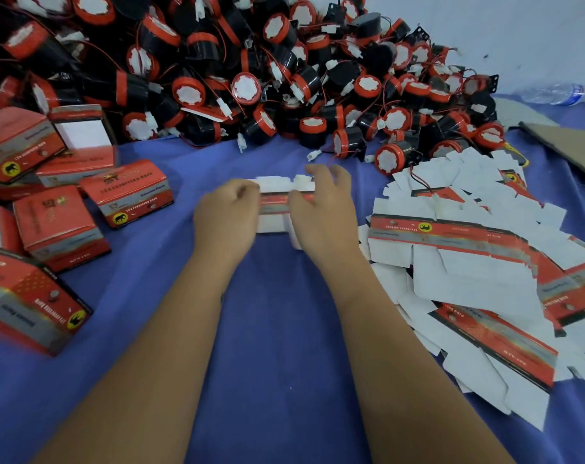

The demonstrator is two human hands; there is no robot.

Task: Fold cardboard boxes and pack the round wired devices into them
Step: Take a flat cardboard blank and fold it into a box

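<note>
Hands, left and right, grip box blank.

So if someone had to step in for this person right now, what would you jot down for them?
Left hand and right hand: both grip one flat box blank at mid-cloth, not yet folded into shape.
Round wired devices: heaped at the far side of the blue cloth.
Flat blanks: spread in a pile to the right.
Done: several folded boxes lie to the left; one at the back stands open. Whether the shut ones are filled cannot be seen.
Left: fold this blank, put a device in, close it, then carry on through the heap.
</note>
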